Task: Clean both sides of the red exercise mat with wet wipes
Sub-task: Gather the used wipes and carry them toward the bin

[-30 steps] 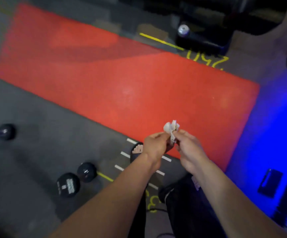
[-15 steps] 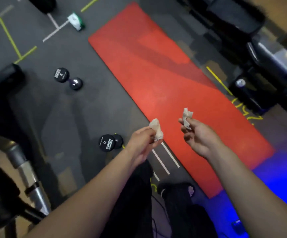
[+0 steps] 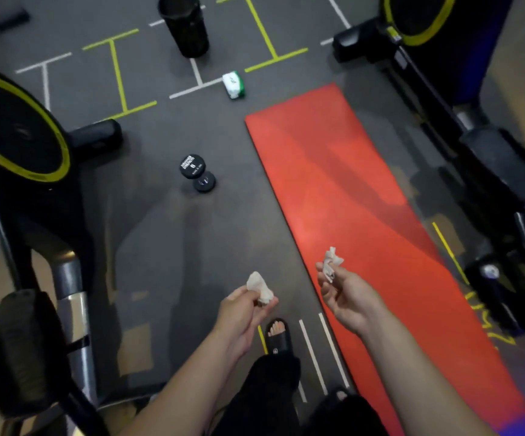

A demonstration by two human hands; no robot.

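Two crumpled wipes are in play, one per hand: the left hand pinches a wadded wipe between thumb and fingertips, and the right hand pinches the other crumpled wipe the same way. A second ago both hands met on a single bundle; half a second ago they had drawn apart, and now they sit further apart, each with its own wad. By my reading the wipes look used and bunched, so this is likely a pause between wiping and either discarding them or fetching fresh ones.

The red exercise mat lies flat on the floor, its near long edge under the right hand. The wipe pack rests just beyond the mat's far left corner; a black bin stands further past it. A dumbbell lies left of the mat.

The mat's underside is hidden, so whether it has been cleaned cannot be told. Its near end is cut off by the right forearm, and the machines to its right are too dark to read.
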